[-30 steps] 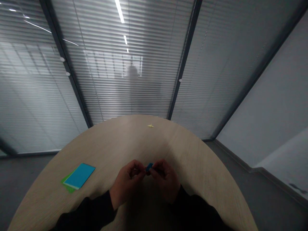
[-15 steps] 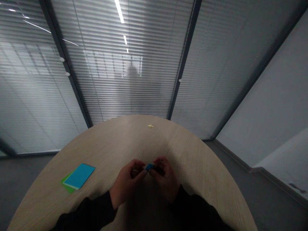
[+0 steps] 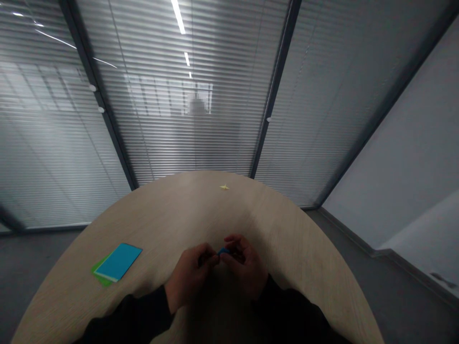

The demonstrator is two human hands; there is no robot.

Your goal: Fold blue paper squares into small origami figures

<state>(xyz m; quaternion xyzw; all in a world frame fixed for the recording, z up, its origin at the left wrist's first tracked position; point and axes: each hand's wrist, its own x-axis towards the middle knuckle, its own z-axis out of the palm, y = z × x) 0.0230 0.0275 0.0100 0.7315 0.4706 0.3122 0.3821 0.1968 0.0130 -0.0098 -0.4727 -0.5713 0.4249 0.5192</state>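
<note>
Nearest me, my dark sleeves (image 3: pixel 132 313) are running in from the bottom of the view, and my two hands are meeting just above the near half of the round table (image 3: pixel 308 258), midway between its left and right edges. My left hand (image 3: pixel 190 272) is pinching, thumb against forefinger, at the left end of a small blue piece (image 3: pixel 224 250); my right hand (image 3: pixel 248 270) is curling around its other side, thumb close beneath and fingers partly lifted, and I cannot tell whether those tips are pressing on it. With so little sticking out, the piece could be slipping or creasing askew if my left pinch loosens or my right fingers push unevenly. Toward the table's left edge, a blue sheet (image 3: pixel 120 263) is lying over a green sheet (image 3: pixel 104 283), well apart from my left hand; a sweeping sleeve could be dragging them off line. Near the far edge, a yellow star-like piece (image 3: pixel 224 188) is resting alone, and a knock could be sending it over. Beyond, blinds (image 3: pixel 197 148) are filling the background. My fingertips are hiding most of the blue piece, shadow is dulling its folds, and the table's near edge is falling outside the frame.
</note>
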